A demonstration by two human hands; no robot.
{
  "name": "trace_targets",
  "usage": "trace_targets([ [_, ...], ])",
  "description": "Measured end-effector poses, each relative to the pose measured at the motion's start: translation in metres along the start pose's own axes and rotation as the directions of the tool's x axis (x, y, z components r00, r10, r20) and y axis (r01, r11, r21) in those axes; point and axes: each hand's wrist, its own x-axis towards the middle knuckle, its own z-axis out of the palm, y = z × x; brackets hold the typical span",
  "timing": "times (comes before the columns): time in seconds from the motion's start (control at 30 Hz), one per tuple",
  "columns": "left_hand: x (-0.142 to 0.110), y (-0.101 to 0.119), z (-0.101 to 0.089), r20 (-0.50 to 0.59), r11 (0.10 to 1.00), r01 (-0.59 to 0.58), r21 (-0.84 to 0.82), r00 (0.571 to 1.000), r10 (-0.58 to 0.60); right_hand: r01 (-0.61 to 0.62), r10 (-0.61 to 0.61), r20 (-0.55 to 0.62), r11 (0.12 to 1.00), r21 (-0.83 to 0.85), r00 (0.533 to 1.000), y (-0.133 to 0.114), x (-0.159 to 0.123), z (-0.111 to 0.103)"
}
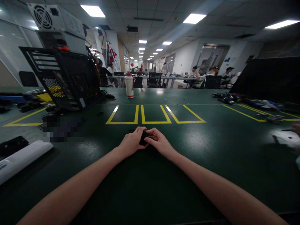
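Observation:
Both of my hands meet over the green tabletop (150, 181), just in front of the yellow-taped rectangles (156, 122). My left hand (132, 140) is wrapped round a small black object (142, 138), whose kind I cannot make out. From the other side, the thumb and fingers of my right hand (160, 142) pinch at the object's right end. Fingers cover most of it. A bit of something dark also shows just behind my left hand.
A black computer case (67, 81) carries a power supply (56, 18) at left. Behind the rectangles stands a white tumbler (129, 86). A white elongated object (25, 157) lies left; cables (225, 97) lie right. Another person's hand (296, 128) is at the right edge.

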Motion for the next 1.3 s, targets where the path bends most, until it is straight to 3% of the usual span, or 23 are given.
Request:
trace_targets([
  [0.2,0.0002,-0.0010,0.0008,-0.001,1.000,0.003,-0.015,1.000,-0.003,-0.047,0.047,-0.013,0.998,-0.034,0.999,0.0008,0.0004,-0.0034],
  [0.43,0.0001,-0.0020,0.0018,-0.015,1.000,-0.007,-0.003,1.000,0.007,0.008,-0.009,0.023,0.999,0.048,1.000,-0.0028,-0.0016,-0.0013],
  [0.73,-0.0003,-0.0007,0.0011,-0.023,1.000,-0.018,-0.003,1.000,0.018,-0.052,0.052,-0.090,0.999,0.004,0.995,0.0024,0.0048,-0.0017],
  [0.93,-0.0004,-0.0002,0.0005,-0.004,1.000,0.004,-0.007,1.000,-0.004,-0.066,0.065,0.027,0.998,0.024,0.998,-0.0008,0.0018,-0.0045],
  [1.13,0.0004,0.0011,-0.0014,0.024,1.000,0.021,-0.007,0.999,-0.021,-0.012,0.010,0.028,0.998,0.061,1.000,0.0007,-0.0021,0.0001],
  [1.3,0.0003,0.0001,0.0003,0.002,1.000,0.000,-0.020,1.000,0.000,-0.015,0.015,-0.034,1.000,-0.012,0.999,0.0028,0.0008,-0.0002],
])
